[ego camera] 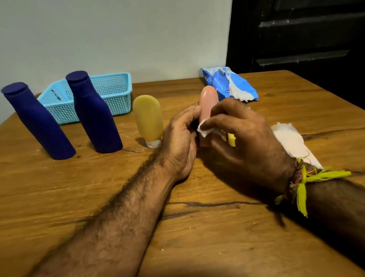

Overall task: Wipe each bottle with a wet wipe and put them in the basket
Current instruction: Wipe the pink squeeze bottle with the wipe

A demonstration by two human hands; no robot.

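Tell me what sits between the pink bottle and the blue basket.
The pink bottle, held by the left hand while the right hand wipes it, has the yellow bottle standing along the way to the basket. A dark blue bottle fronts the basket's near wall. Lifting over should avoid both.

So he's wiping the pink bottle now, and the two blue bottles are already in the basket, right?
Not quite. The head view shows both blue bottles standing on the table in front of the basket, not in it. The rest holds: the left hand holds the pink bottle while the right hand presses a wet wipe to it.
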